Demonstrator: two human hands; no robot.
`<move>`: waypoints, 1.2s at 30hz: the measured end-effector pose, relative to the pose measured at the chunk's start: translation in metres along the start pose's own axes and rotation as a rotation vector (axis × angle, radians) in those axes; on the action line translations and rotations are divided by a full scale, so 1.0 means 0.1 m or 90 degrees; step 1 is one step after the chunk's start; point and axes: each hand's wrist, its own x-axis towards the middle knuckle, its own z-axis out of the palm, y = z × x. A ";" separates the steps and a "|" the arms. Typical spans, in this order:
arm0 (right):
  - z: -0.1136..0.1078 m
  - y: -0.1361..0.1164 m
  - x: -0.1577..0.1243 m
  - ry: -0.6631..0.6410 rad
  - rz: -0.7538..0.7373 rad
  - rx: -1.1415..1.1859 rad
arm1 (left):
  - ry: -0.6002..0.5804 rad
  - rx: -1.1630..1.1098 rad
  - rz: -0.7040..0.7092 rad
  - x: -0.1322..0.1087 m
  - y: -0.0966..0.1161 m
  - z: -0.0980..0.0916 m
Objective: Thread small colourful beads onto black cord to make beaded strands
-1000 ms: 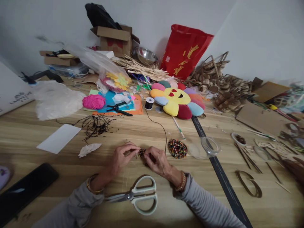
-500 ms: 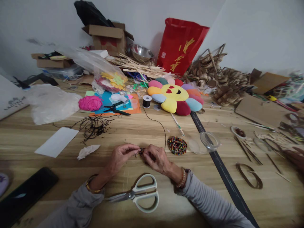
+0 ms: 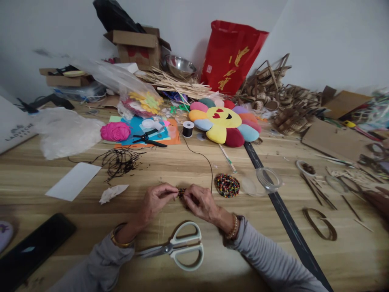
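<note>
Beadwork [image 3: 181, 193] pinched between left hand [image 3: 156, 198] and right hand [image 3: 200, 201] | scissors [image 3: 179, 247] near wrists | bead pile [image 3: 227, 185] just right

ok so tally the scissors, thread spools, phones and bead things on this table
scissors: 2, white-handled scissors and black-handled scissors
thread spool: 1
phone: 1
loose bead pile: 1
beaded piece pinched between left hand and right hand: 1
total: 6

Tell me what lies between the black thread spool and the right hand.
Head view: only black thread, trailing over bare wooden table from spool toward right hand.
</note>
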 end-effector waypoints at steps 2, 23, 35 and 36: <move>0.00 0.00 0.00 0.001 0.002 0.000 | 0.000 0.003 0.010 0.00 0.00 0.00; 0.00 0.00 0.00 0.012 0.007 -0.003 | -0.015 0.007 0.042 0.00 0.02 0.00; 0.01 0.00 0.00 0.000 -0.001 0.013 | -0.014 -0.004 -0.011 0.00 0.04 0.01; 0.01 0.00 0.00 -0.002 -0.001 0.014 | -0.015 -0.006 -0.022 -0.01 0.05 0.01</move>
